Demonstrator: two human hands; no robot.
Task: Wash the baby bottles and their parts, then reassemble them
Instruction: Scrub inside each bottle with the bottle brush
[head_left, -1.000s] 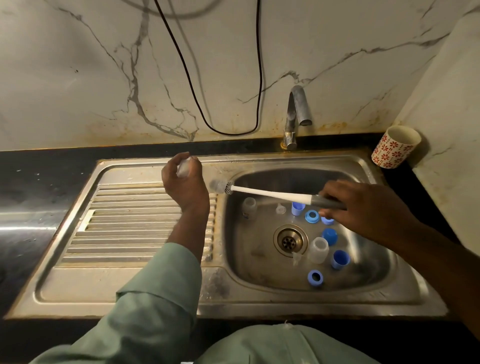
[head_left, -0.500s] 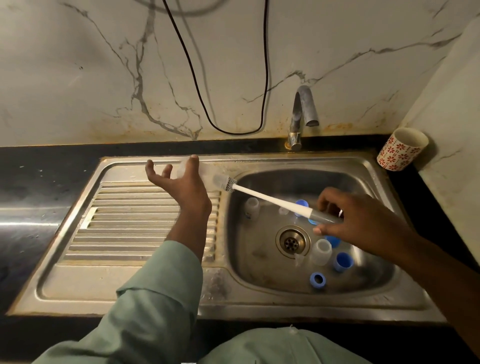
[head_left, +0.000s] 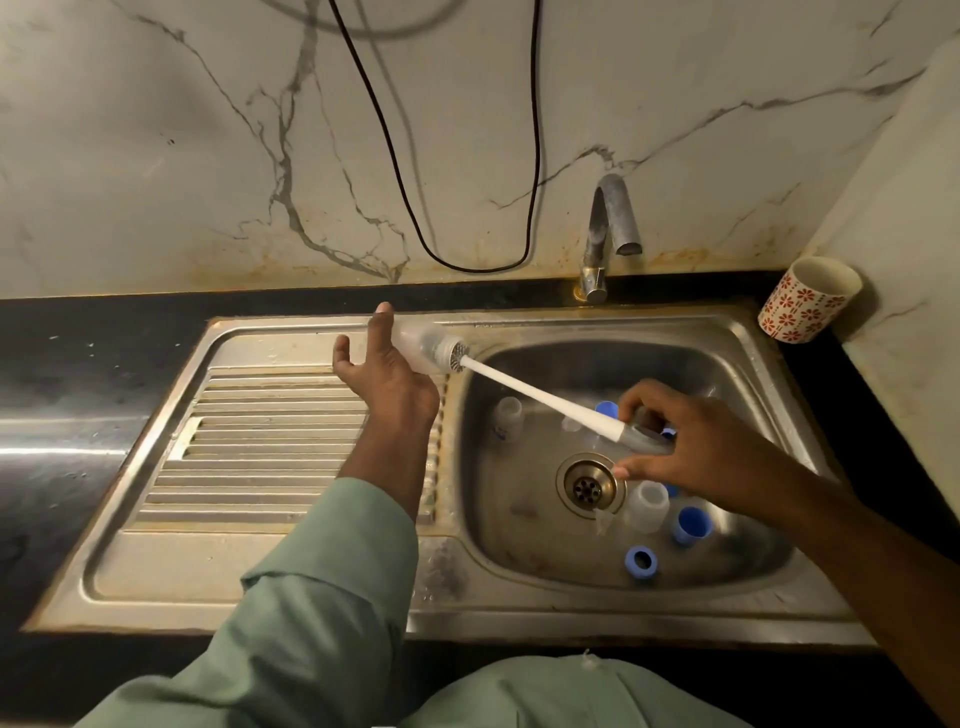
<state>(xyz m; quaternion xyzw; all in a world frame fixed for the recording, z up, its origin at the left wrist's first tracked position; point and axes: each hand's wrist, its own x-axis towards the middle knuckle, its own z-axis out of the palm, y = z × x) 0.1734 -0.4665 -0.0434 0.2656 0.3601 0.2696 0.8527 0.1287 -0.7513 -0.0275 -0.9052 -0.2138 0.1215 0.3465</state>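
Left hand over the steel sink's drainboard, fingers spread, clear plastic baby bottle against it. Right hand pinches white long-handled bottle brush, bristles in bottle mouth.

Marble wall w/ black cable, dark counter, dim warm light.

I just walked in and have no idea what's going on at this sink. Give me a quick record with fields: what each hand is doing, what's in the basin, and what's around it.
left hand: palm up, fingers spread, clear bottle lying on it
right hand: pinches the brush by its grey grip
brush head: pushed into the bottle's mouth
sink: clear bottle parts, blue rings and caps lying loose around the drain
tap: no water visibly running
cup: floral, on the counter at the right
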